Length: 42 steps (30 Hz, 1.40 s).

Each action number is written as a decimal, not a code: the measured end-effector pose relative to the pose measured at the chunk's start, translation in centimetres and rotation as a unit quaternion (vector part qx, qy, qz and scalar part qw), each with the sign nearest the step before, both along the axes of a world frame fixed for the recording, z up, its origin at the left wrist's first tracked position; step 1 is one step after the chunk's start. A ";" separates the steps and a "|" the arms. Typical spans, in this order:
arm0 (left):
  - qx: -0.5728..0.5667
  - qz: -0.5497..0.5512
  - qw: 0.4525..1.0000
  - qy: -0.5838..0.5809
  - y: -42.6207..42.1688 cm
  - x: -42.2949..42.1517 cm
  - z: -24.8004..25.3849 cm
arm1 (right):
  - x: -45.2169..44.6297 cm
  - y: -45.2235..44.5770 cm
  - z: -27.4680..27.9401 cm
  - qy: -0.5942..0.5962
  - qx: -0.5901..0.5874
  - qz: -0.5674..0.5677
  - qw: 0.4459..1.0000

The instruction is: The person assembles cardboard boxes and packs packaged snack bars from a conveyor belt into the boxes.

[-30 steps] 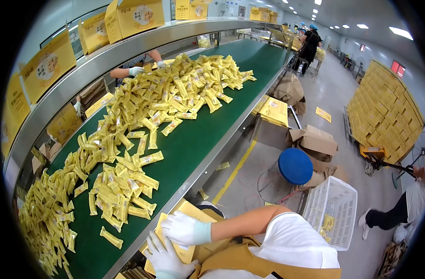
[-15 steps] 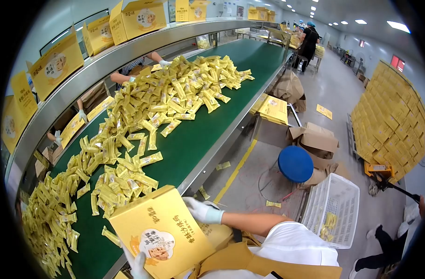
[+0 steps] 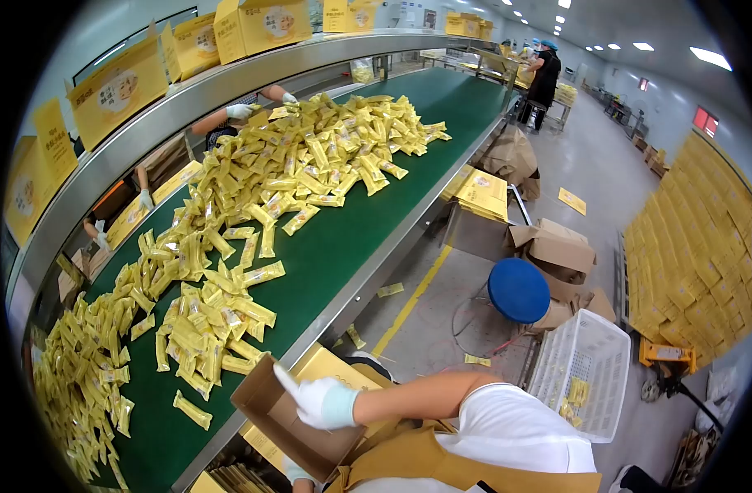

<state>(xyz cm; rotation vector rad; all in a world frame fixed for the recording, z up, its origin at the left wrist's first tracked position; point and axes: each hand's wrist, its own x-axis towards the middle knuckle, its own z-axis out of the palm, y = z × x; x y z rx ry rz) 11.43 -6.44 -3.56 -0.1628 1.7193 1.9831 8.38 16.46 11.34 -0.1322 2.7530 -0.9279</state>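
A yellow printed carton [image 3: 265, 404] is tilted before me at the near edge of the conveyor, its plain brown inside facing up. No packets show in the part of its inside that I can see. My right hand [image 3: 322, 403], in a white glove, is over the carton's opening with a finger stretched toward the upper rim. At the carton's lower end my left hand [image 3: 298, 472], also gloved, supports it; its fingers are mostly hidden. Yellow wrapped snack packets [image 3: 216, 324] lie in a heap on the green belt [image 3: 343, 255] beyond the carton.
Upright yellow cartons [image 3: 117, 94] line the shelf above the belt. Co-workers' gloved hands [image 3: 240, 110] reach in from the far side. To my right are a blue stool [image 3: 518, 291], a white crate [image 3: 604, 370], brown cardboard boxes [image 3: 557, 251] and a tall stack of cartons [image 3: 692, 255].
The carton has turned from showing its printed face to showing its brown inside. My right hand has moved left and down from its edge to over the opening. My left hand shifted right.
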 end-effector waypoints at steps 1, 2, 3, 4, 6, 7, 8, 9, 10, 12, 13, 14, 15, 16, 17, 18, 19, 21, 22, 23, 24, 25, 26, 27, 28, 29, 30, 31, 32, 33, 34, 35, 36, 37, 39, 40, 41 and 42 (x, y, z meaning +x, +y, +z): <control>-0.032 -0.004 0.999 0.039 -0.4 -0.7 -0.3 | 0.4 -1.3 -0.6 0.012 0.011 0.005 1.000; -0.098 -0.024 0.991 0.084 0.8 -1.8 1.9 | -0.1 -0.4 2.0 0.001 0.009 0.020 1.000; -0.176 -0.055 0.969 0.166 0.0 -2.7 0.9 | 0.4 -1.5 1.7 0.012 0.019 0.028 0.999; -0.262 -0.085 0.926 0.257 -0.6 -3.8 0.2 | 0.7 -2.2 0.4 0.049 0.017 0.011 0.999; -0.327 -0.068 0.885 0.325 -2.1 -5.3 0.3 | 1.0 -2.2 0.0 0.044 0.014 0.001 0.999; -0.250 0.038 0.943 0.218 -1.1 -5.1 4.8 | 1.1 -1.9 -0.1 0.038 0.009 0.004 0.999; -0.265 0.022 0.945 0.189 -2.5 -4.8 4.1 | 1.1 -1.8 -0.4 0.034 0.012 0.008 0.999; -0.277 0.009 0.948 0.158 -3.8 -4.6 3.5 | 1.0 -1.6 -0.4 0.031 0.016 0.015 0.999; -0.340 -0.019 0.918 0.202 -2.1 -3.9 7.8 | 0.9 -1.7 -0.7 0.036 0.017 0.009 0.999; -0.376 -0.061 0.901 0.209 -1.2 -4.5 11.4 | 0.7 -1.6 -1.3 0.036 0.006 0.003 0.999; -0.349 -0.073 0.917 0.179 -2.0 -5.0 11.1 | 0.5 -1.1 -1.2 0.030 -0.008 0.001 1.000; -0.308 -0.086 0.937 0.138 -2.7 -5.3 11.4 | 0.4 -0.5 -1.2 0.016 -0.024 0.000 1.000; -0.290 -0.102 0.940 0.150 -4.1 -5.3 9.1 | 0.3 0.3 -1.2 0.002 -0.040 -0.005 0.999; -0.250 -0.076 0.957 0.129 -4.3 -4.8 9.3 | 0.4 1.1 -0.4 0.013 -0.070 -0.007 0.997; -0.206 -0.053 0.971 0.110 -4.4 -4.5 9.2 | 0.3 1.7 -0.4 -0.040 -0.082 -0.038 0.995; -0.114 -0.016 0.990 0.076 -5.1 -4.2 7.7 | 0.4 2.5 -1.8 -0.014 -0.133 -0.058 0.989; -0.084 0.034 0.992 0.092 -5.1 -3.6 6.3 | 0.8 3.5 -3.8 0.012 -0.184 -0.078 0.980; -0.023 0.130 0.983 0.129 -4.1 -2.9 3.6 | 0.9 4.9 -8.7 0.109 -0.273 -0.084 0.952; -0.036 0.164 0.974 0.155 -3.2 -3.1 3.2 | 1.0 4.8 -8.9 0.035 -0.324 -0.113 0.938; -0.110 0.177 0.968 0.136 -2.4 -2.6 3.2 | 1.1 4.5 -11.3 0.068 -0.275 -0.088 0.955; -0.205 0.153 0.959 0.120 -1.3 -2.8 2.1 | 1.2 4.1 -14.9 0.101 -0.224 -0.063 0.967; -0.297 0.128 0.941 0.103 -0.4 -3.1 0.0 | 0.5 3.3 -15.3 0.133 -0.173 -0.038 0.975; -0.348 0.121 0.885 0.286 0.7 -3.2 -3.1 | 0.1 2.7 -15.3 0.070 -0.154 -0.047 0.984; -0.404 0.115 0.840 0.344 0.5 -4.6 -2.4 | -1.7 2.9 -14.4 0.128 -0.090 -0.047 0.987; -0.457 0.107 0.789 0.397 0.2 -6.9 -0.7 | -3.8 3.2 -13.5 0.184 -0.026 -0.048 0.981; -0.506 0.097 0.732 0.446 -0.1 -9.3 1.2 | -6.0 3.6 -12.5 0.239 0.039 -0.049 0.969; -0.481 0.103 0.726 0.480 -0.7 -11.8 2.9 | -8.5 4.1 -11.4 0.281 0.035 -0.052 0.958; -0.455 0.109 0.720 0.512 -1.1 -14.3 4.3 | -11.0 4.5 -10.3 0.321 0.030 -0.056 0.945; -0.450 0.077 0.728 0.511 -0.9 -16.8 5.3 | -13.5 4.6 -9.7 0.302 0.000 -0.047 0.952; -0.446 0.044 0.734 0.510 -0.7 -19.2 6.4 | -16.0 4.8 -9.2 0.281 -0.031 -0.039 0.958; -0.468 0.009 0.736 0.489 -0.2 -21.5 7.0 | -18.4 4.2 -8.6 0.248 -0.013 -0.030 0.968; -0.489 -0.026 0.736 0.468 0.6 -23.5 7.4 | -20.6 3.3 -8.1 0.216 0.006 -0.022 0.976; -0.539 -0.055 0.724 0.427 1.3 -25.0 7.8 | -23.0 2.6 -8.8 0.169 -0.002 0.000 0.986; -0.586 -0.085 0.709 0.383 2.1 -26.4 8.1 | -25.2 2.0 -9.5 0.122 -0.008 0.022 0.992; -0.640 -0.108 0.687 0.328 2.3 -29.0 7.8 | -27.8 0.1 -8.6 0.058 0.104 0.017 0.993; -0.649 -0.103 0.682 0.320 1.7 -30.3 6.6 | -28.7 -0.6 -8.5 0.053 0.122 0.015 0.991; -0.659 -0.100 0.678 0.310 1.2 -31.2 6.4 | -29.4 -0.9 -8.3 0.045 0.140 0.013 0.989; -0.662 -0.082 0.676 0.312 0.6 -31.8 6.3 | -30.0 -0.9 -8.2 0.049 0.142 0.016 0.989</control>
